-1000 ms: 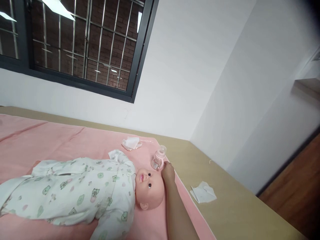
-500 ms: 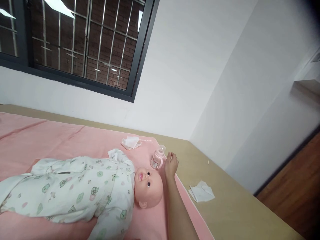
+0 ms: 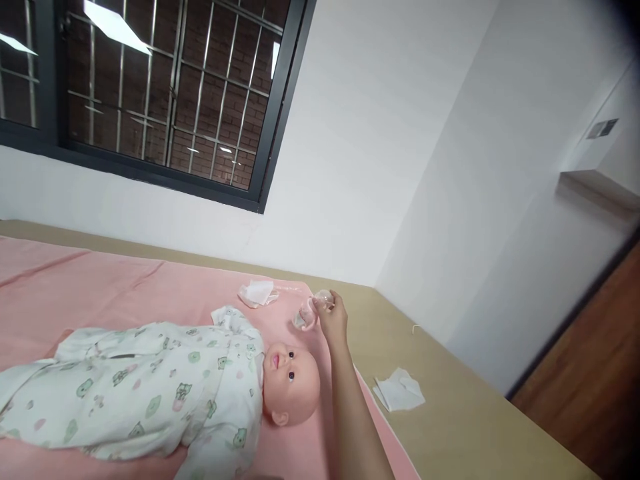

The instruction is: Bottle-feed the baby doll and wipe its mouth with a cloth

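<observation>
Bottle [image 3: 303,317] is at the corner of the pink mat [image 3: 195,287], just past the doll's head, tilted so its see-through dome top [image 3: 325,297] points up and to the right. Can't really tell if its base is off the mat or resting on it. The right hand [image 3: 335,319] is pinching that top end, thumb on the near side and fingers curled round the far side. Left hand isn't in the picture, so no clue what it's up to.

As for how it'd handle, my guess is light, stiff and smooth, so a bit slippery if your fingers are damp. Can't tell plastic from glass here, so I'd treat it as breakable. The dome looks like a cover that could pop off, so I wouldn't trust it with the weight. The pale pink collar, the curved pink handle or the body itself seem like safer places to grab.

Next to it, the doll [image 3: 165,387] is on its back in a white printed outfit, its head close to the forearm but looks like it's not touching. A small packet with white tissue [image 3: 259,293] sits left of the bottle on the mat. Further out, a folded white cloth or tissue [image 3: 400,390] lies on the wooden surface [image 3: 475,413], right of the mat's edge. Behind everything there's a white wall [image 3: 350,173] and a dark-framed window [image 3: 257,167] with bars.
</observation>
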{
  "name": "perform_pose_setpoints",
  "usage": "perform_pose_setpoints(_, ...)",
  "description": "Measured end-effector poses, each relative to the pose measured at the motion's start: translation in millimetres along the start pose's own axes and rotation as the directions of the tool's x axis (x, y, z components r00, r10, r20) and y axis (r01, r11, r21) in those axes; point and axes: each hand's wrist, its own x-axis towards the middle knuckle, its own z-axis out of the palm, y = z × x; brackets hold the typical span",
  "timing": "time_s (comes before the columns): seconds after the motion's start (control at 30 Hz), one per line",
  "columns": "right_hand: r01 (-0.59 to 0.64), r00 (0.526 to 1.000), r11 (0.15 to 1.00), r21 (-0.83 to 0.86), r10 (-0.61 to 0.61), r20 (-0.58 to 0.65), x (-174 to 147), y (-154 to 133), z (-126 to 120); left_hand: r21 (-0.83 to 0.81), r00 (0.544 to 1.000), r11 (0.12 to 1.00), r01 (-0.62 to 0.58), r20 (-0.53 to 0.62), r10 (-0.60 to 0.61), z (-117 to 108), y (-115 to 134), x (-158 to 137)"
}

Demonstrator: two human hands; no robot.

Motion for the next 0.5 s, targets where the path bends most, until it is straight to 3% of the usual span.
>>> perform_pose_setpoints(0.17, -0.008, 0.998, 0.954, 0.301, -0.012, 0.064, -11.4, -44.3, -7.1, 0.056, 0.999, 0.997, -0.046, 0.028, 0.044, -70.5, 56.7, -53.1)
perform_pose_setpoints(0.23, 0.019, 0.991, 0.91, 0.415, -0.073, 0.114, -20.6, -65.2, -8.6, 0.104, 0.998, 0.993, 0.054, -0.049, -0.049, -97.6, 59.2, -60.3)
perform_pose_setpoints(0.27, 0.031, 0.984, 0.89, 0.456, -0.108, 0.143, -26.1, -75.8, -9.2, 0.125, 0.98, 0.982, 0.141, -0.158, -0.12, -109.4, 55.3, -61.5)
perform_pose_setpoints(0.3, 0.043, 0.974, 0.874, 0.484, -0.146, 0.175, -32.0, -86.2, -9.8, 0.139, 0.933, 0.96, 0.242, -0.306, -0.191, -119.3, 48.8, -62.0)
perform_pose_setpoints(0.37, 0.068, 0.948, 0.856, 0.512, -0.215, 0.234, -44.9, -105.8, -10.4, 0.121, 0.782, 0.892, 0.435, -0.542, -0.308, -133.1, 31.4, -63.2)
perform_pose_setpoints(0.43, 0.072, 0.925, 0.844, 0.531, -0.256, 0.28, -58.4, -122.5, -9.8, 0.08, 0.676, 0.826, 0.558, -0.621, -0.397, -139.9, 14.4, -66.2)
perform_pose_setpoints(0.5, 0.042, 0.909, 0.829, 0.558, -0.263, 0.323, -71.3, -135.1, -7.4, 0.043, 0.655, 0.79, 0.612, -0.588, -0.475, -142.5, 3.0, -70.3)
